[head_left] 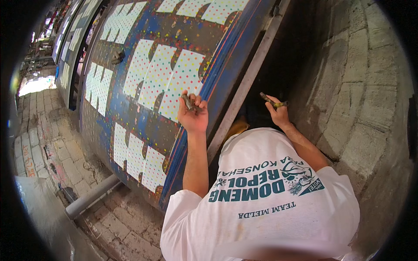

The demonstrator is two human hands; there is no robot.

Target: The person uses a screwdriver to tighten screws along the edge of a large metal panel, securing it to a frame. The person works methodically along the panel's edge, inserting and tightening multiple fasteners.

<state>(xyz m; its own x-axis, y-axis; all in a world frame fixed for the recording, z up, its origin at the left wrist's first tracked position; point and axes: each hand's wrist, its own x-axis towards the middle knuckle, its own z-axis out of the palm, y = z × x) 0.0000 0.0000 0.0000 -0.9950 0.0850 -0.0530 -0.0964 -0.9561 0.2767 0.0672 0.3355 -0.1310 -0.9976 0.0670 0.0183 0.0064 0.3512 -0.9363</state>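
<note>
My left hand (pixel 194 119) is raised palm up over the near edge of a paint-spattered board (pixel 116 85). Its curled fingers hold a short, dark, grubby cylinder (pixel 188 101), whose kind I cannot make out. Close beyond those fingers lie white cut-out pieces (pixel 150 82) printed with coloured dots, set in groups on the board. Off to the right, over a dark gap, my right hand (pixel 281 115) grips a slim, stained stick (pixel 267 99) with yellowish patches. Its fingers wrap the middle, and both ends stick out. Neither hand touches the white pieces.
A metal rail (pixel 248 78) runs along the board's right edge. A dark lump (pixel 117 57) rests on the board. Below left, a grey pipe (pixel 93 198) crosses above brick paving (pixel 54 143). A block wall (pixel 361 78) stands on the right. Another board with white pieces lies at far left.
</note>
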